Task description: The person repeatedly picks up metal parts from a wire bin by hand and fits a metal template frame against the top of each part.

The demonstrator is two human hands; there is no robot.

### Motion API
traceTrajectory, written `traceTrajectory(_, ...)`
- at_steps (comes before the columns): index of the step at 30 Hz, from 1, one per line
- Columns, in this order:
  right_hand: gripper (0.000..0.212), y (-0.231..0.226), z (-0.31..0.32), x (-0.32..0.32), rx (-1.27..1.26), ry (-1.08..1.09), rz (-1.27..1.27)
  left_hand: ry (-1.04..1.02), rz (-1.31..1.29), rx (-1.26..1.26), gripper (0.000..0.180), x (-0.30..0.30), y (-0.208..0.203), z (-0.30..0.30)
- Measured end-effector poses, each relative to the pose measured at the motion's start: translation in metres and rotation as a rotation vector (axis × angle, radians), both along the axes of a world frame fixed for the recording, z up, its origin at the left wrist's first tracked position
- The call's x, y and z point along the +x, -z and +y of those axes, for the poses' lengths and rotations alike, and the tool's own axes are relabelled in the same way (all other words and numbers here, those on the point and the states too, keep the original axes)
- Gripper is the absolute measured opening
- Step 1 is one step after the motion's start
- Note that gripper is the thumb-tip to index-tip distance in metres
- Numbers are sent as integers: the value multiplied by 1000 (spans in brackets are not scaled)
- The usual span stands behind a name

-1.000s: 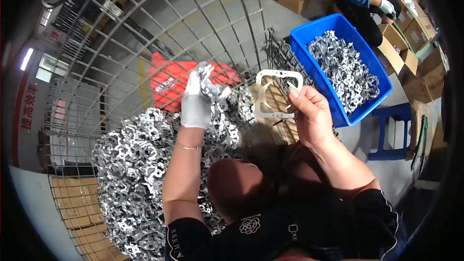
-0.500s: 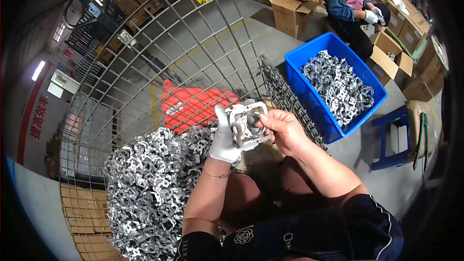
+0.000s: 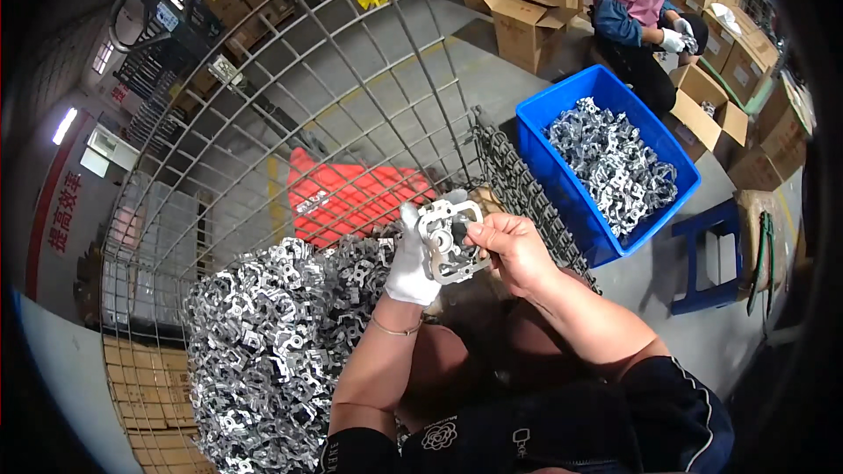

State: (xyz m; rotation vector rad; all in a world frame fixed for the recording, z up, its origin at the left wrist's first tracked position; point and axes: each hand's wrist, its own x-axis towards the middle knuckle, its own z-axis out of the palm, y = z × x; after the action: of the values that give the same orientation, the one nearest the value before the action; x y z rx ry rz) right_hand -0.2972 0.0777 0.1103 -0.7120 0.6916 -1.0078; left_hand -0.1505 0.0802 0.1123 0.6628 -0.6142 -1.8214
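Note:
My left hand (image 3: 409,265), in a white glove, grips a silver metal bracket (image 3: 436,219) with a frame-like outline and an open middle. Bare and closed, my right hand (image 3: 520,252) pinches at the bracket's right side, thumb and forefinger reaching into its opening. Whether a small dark piece sits between those fingertips I cannot make out. Below and left of my hands, a big heap of similar metal brackets (image 3: 263,333) fills the wire mesh cage (image 3: 391,92).
A blue bin (image 3: 562,180) of metal parts stands right of the cage, near a blue stool (image 3: 707,254). Beyond it sits a co-worker (image 3: 637,0) in white gloves, holding a metal part. Open cartons (image 3: 527,31) and a red cover (image 3: 351,193) lie beyond the mesh.
The bracket has tilted slightly in my hands, and my right fingers have shifted a little on it. The view has moved slightly. The co-worker's hands have moved a little.

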Motion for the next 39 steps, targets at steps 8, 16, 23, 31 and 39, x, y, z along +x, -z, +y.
traceTrajectory(8, 16, 9, -8, 4, 10, 34, 46, -113, -13, 80, 60, -9, 2, -1)
traceTrajectory(16, 17, 6, -7, 6, 104, 34, 23, -213, 2, 210, 55, -13, 2, -4)
traceTrajectory(23, 18, 11, -10, 7, 181, 67, 13, -237, -82, 258, 54, -20, 3, -7)
traceTrajectory(31, 20, 11, -15, 2, 234, 65, 20, -197, -13, 291, 56, -21, 12, -11)
traceTrajectory(39, 15, 2, -4, -8, 118, 231, -346, 8, -6, 247, 52, -27, 49, -30)
